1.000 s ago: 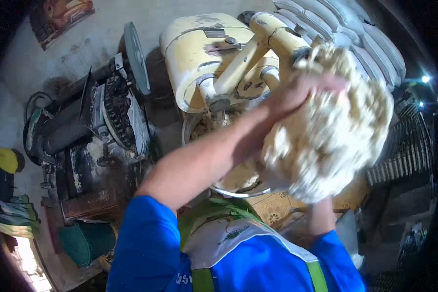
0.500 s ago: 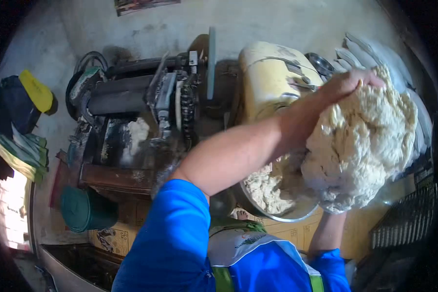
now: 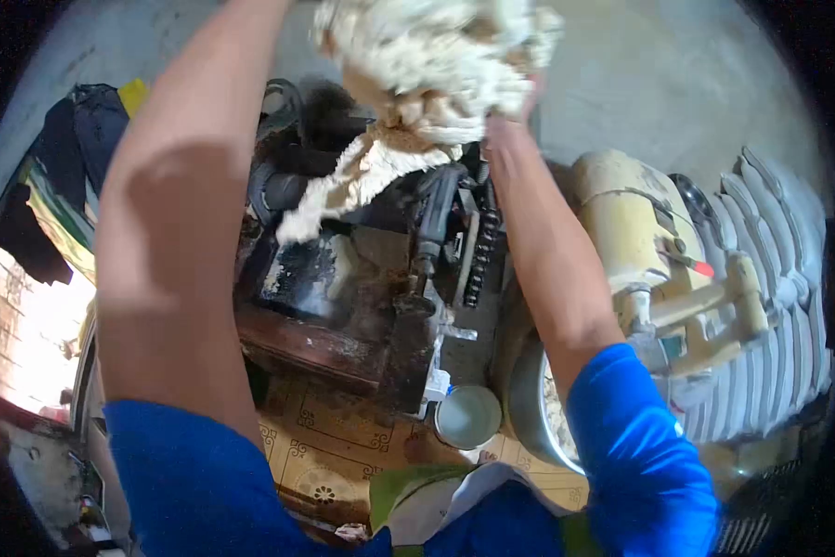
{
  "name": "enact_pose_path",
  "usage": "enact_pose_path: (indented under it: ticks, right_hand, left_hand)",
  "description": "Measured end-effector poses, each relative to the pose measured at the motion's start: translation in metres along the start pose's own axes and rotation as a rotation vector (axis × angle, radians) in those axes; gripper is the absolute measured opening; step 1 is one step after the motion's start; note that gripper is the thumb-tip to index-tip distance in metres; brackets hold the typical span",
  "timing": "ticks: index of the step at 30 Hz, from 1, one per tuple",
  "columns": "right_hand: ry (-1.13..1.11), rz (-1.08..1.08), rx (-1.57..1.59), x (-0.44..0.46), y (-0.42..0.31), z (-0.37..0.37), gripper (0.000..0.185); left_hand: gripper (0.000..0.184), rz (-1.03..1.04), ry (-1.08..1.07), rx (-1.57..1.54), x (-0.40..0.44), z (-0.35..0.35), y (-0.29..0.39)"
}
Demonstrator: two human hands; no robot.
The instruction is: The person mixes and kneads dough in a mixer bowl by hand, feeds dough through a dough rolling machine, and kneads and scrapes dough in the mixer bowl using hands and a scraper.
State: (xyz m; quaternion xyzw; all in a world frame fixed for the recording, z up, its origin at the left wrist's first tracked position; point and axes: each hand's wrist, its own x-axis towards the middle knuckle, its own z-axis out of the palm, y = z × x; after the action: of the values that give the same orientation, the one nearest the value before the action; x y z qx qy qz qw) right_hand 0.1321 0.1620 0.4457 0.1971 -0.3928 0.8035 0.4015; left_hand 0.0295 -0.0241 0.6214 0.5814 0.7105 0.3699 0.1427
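A large, ragged mass of pale dough (image 3: 427,65) is held high over the black roller machine (image 3: 366,251), with a torn strip hanging from its lower left side. My right hand (image 3: 515,116) grips the right side of the dough, its fingers partly hidden behind it. My left arm reaches up to the top edge of the head view, and the hand itself lies outside the picture. Below the dough strip, the machine's flat metal bed carries white flour smears.
A cream mixer (image 3: 626,213) stands to the right, its metal bowl (image 3: 531,408) holding more dough. Stacked filled sacks (image 3: 761,325) line the far right. A small bucket (image 3: 468,416) sits on the patterned floor between machine and bowl. Clothes (image 3: 60,176) hang at left.
The dough has gone from above the mixer bowl to above the roller machine, leftward and up. A strip now dangles from it. My left hand has passed out of view, and the view has shifted.
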Motion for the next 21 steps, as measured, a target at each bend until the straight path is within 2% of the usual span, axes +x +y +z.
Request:
enact_pose_path:
  ticks: [1,3,4,5,7,8,9,11,13,15,17,19,20,21]
  right_hand:
    - [0.130,0.149,-0.048,0.009,0.037,-0.017,0.055]
    - [0.345,0.499,-0.264,0.019,0.114,-0.067,0.050]
    - [0.431,0.710,-0.433,0.017,0.134,-0.085,0.050]
    - [0.441,0.715,-0.431,0.010,0.136,-0.089,0.050]
    - [0.339,0.713,-0.698,-0.016,0.126,-0.087,0.054]
    - [0.286,0.708,-0.833,-0.031,0.115,-0.084,0.056]
    - [0.298,0.709,-0.836,-0.046,0.100,-0.080,0.056]
    - [-0.081,0.552,-0.885,-0.088,0.059,-0.071,0.052]
    - [-0.275,0.508,-0.843,-0.142,0.017,-0.078,0.039]
    - [-0.426,0.673,-0.772,-0.204,-0.024,-0.119,0.029]
    - [-0.321,0.755,-0.867,-0.285,-0.069,-0.152,0.026]
    - [-0.153,0.965,-1.046,-0.351,-0.125,-0.166,0.022]
    - [-0.089,0.980,-1.073,-0.387,-0.147,-0.181,0.022]
    - [0.089,1.057,-0.977,-0.428,-0.168,-0.203,0.022]
  left_hand:
    - [0.070,-0.083,0.016,0.089,-0.013,0.007,0.001]
    - [0.061,0.455,0.497,0.878,-0.026,-0.005,-0.099]
    - [0.065,0.151,0.465,0.789,-0.040,0.001,-0.127]
    - [0.074,-0.147,0.424,0.690,-0.056,0.014,-0.147]
    - [0.083,-0.126,0.387,0.642,-0.095,0.052,-0.174]
    - [0.079,-0.092,0.376,0.569,-0.113,0.072,-0.189]
    - [0.076,-0.054,0.365,0.497,-0.128,0.090,-0.201]
    - [0.074,0.085,0.338,0.451,-0.155,0.124,-0.243]
    - [0.071,-0.208,0.301,0.210,-0.179,0.170,-0.234]
    - [0.067,-0.373,0.343,-0.016,-0.204,0.222,-0.214]
    - [0.061,-0.322,0.347,-0.150,-0.234,0.282,-0.249]
    - [0.049,-0.395,0.358,-0.276,-0.264,0.342,-0.267]
    - [0.045,-0.477,0.432,-0.365,-0.270,0.372,-0.251]
    - [0.042,-0.574,0.509,-0.437,-0.275,0.399,-0.230]
